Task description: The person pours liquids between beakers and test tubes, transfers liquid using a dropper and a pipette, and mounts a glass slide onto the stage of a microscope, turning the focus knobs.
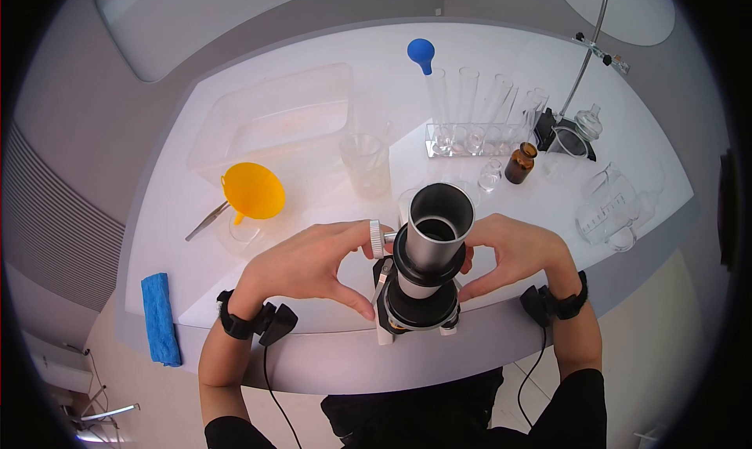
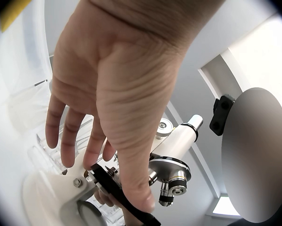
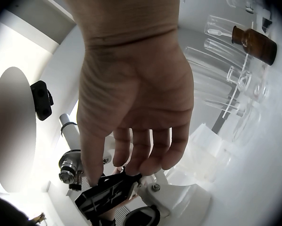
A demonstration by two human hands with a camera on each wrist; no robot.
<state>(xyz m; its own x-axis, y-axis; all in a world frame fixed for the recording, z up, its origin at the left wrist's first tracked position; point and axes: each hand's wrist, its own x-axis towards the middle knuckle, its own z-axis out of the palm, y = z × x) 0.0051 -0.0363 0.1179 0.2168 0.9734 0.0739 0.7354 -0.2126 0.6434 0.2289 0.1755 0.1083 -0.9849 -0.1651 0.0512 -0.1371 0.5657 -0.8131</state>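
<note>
A black, silver and white microscope (image 1: 427,273) stands near the table's front edge, its tube pointing up toward the head view. My left hand (image 1: 309,265) is at its left side, my right hand (image 1: 521,253) at its right. In the left wrist view, the left hand (image 2: 117,80) has thumb and fingertips around one side of the black stage (image 2: 120,195), below the objectives (image 2: 177,183). Thumb and fingers of the right hand (image 3: 136,89) grip the stage (image 3: 105,197) from the other side. The microscope's base is partly hidden in the head view.
Behind the microscope are a plastic beaker (image 1: 366,167), a test tube rack (image 1: 478,141) and a brown bottle (image 1: 520,165). A yellow funnel (image 1: 254,190), clear tub (image 1: 282,120) and blue cloth (image 1: 160,320) lie left. To the right are glassware (image 1: 607,210) and a metal stand (image 1: 583,73).
</note>
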